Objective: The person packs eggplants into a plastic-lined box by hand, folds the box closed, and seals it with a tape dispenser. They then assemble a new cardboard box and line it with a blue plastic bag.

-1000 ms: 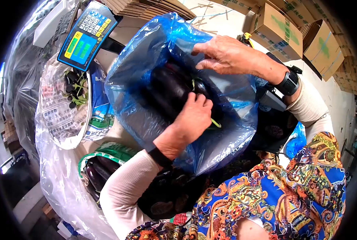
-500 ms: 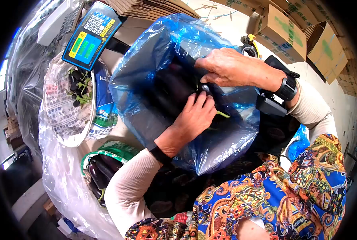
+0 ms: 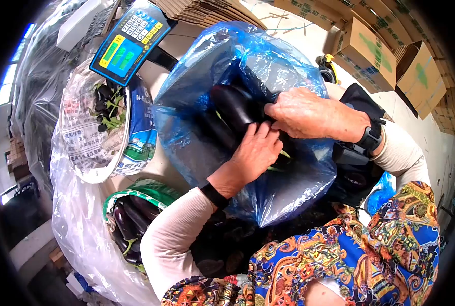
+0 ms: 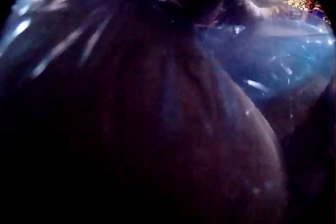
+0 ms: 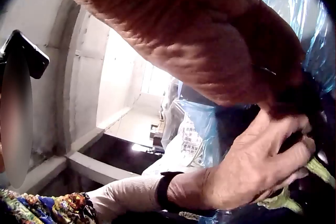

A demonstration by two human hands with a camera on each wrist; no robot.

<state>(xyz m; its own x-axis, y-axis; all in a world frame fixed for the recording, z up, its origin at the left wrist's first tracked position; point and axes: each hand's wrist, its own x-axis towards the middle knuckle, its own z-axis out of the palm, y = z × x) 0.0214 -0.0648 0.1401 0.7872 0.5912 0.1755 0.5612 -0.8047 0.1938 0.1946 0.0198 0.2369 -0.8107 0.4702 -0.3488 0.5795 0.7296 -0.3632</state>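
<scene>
Curls the left hand over a dark eggplant, with fingers bent round the lower end. Brings the right hand in from the other side, knuckles bent, close beside the left fingertips. Hides the right fingertips in both the head and right wrist views; impossible to tell whether apart, together or clamped on anything.

Has the eggplant inside the open blue bag, alongside another dark one, with green stems just past the left fingers. Fills most of the left wrist view with bluish plastic, too dark for detail.

Beyond the blue bag, to the left in the head view: a scale with lit display, and a white sack with small dark vegetables inside. Nearer, a green bag of eggplants. At upper right, cardboard boxes.
</scene>
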